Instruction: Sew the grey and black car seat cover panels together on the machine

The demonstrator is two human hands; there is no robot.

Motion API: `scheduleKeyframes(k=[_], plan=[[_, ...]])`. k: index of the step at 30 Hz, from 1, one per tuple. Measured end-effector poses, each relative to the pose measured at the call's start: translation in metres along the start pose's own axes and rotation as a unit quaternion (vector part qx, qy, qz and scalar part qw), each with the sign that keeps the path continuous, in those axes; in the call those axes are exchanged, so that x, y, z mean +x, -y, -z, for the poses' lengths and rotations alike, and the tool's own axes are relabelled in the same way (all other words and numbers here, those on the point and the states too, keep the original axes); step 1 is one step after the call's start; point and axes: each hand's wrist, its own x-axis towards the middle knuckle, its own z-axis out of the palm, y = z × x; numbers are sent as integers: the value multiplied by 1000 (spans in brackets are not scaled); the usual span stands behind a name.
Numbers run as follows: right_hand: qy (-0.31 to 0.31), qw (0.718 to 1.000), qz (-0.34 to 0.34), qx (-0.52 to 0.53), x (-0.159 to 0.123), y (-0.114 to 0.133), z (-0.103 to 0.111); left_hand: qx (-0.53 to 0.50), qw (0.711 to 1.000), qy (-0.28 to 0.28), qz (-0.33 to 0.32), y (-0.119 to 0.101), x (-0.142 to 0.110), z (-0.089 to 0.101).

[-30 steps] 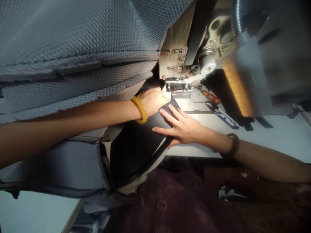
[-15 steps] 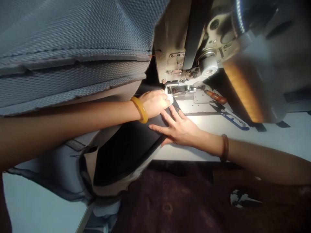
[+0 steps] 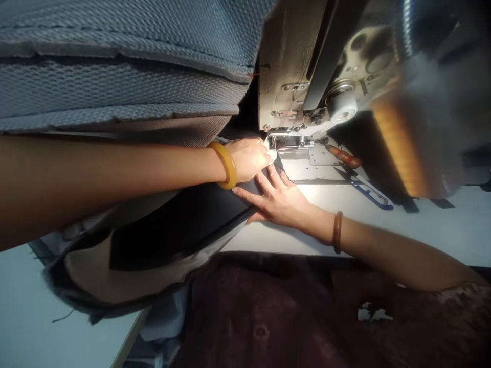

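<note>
Pale worktop [image 3: 26, 301] is seen at the lower left, partly covered by the dark, frayed end of the sewn work. Above it, the upper left is filled by thick grey woven fabric [image 3: 115, 87], stacked in layers with stitched edges. Below the left forearm, a beige lining [image 3: 90, 273] is exposed beside a black panel [image 3: 164, 230], which is stretched from there up to the sewing machine and lies under both hands. A yellow bangle [image 3: 229, 166] is worn on the left wrist. The left hand [image 3: 248, 157] is placed beside the machine's foot with its fingers curled inward, against a white piece [image 3: 271, 153]; whether that piece is pinched cannot be told, as the fingertips are hidden. Just below, the right hand [image 3: 279, 200] is laid palm down with fingers spread, its fingertips pressed on the black panel near its edge. Above the hands, the metal sewing machine [image 3: 284, 61] is lit around its foot. Farther right, a brown bangle [image 3: 337, 232] is worn on the right wrist, and a tool with an orange-brown handle [image 3: 347, 157] and blue-handled snips [image 3: 370, 195] are laid close together, partly beneath a blurred amber-and-grey object [image 3: 401, 148].
</note>
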Motion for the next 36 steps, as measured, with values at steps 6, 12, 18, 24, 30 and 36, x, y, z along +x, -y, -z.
scheduleKeyframes(k=[6, 12, 18, 24, 30, 36], plan=[[-14, 999, 48, -13, -12, -8, -3, -2, 999, 17, 45, -6, -1, 2], [4, 999, 14, -32, -5, 0, -2, 20, 998, 31, 45, -10, 2, 5], [6, 999, -23, -24, 8, 3, -1, 26, 994, 46, 92, -17, 8, 15], [-13, 1000, 1, -9, 4, -3, -1, 27, 989, 16, 147, -31, 12, 13], [-50, 998, -17, -44, -9, -13, -4, -8, 976, -105, 190, -36, 7, -18], [-53, 996, -8, -68, -3, -10, -7, 6, 982, -149, 113, -19, 7, -30]])
